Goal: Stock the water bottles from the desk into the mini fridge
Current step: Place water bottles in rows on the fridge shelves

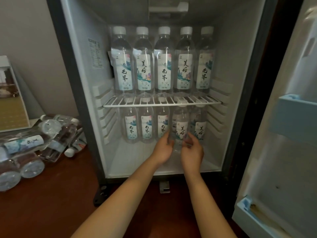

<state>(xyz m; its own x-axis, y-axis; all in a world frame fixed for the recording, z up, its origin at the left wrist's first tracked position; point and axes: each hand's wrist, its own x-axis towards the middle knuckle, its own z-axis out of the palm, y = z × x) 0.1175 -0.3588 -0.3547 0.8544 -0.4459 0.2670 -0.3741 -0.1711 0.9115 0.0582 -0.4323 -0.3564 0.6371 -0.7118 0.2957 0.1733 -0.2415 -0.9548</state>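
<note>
Under the white wire shelf [161, 104] of the open grey mini fridge [240, 83], left hand [163, 146] & right hand [192, 152] both clasp one clear plastic water bottle w/ white label [180, 129]. Keep it upright, push it back level w/ its row, label to front, then let go.

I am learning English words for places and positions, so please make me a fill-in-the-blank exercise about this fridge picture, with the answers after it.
1. The wire shelf carries ___ upright bottles.
2. The left hand and the right hand hold one bottle in the ___ compartment of the mini fridge.
3. The unstocked bottles lie on the desk, to the ___ of the fridge.
4. The fridge door stands ___.

Missing words: five; lower; left; open.
</note>
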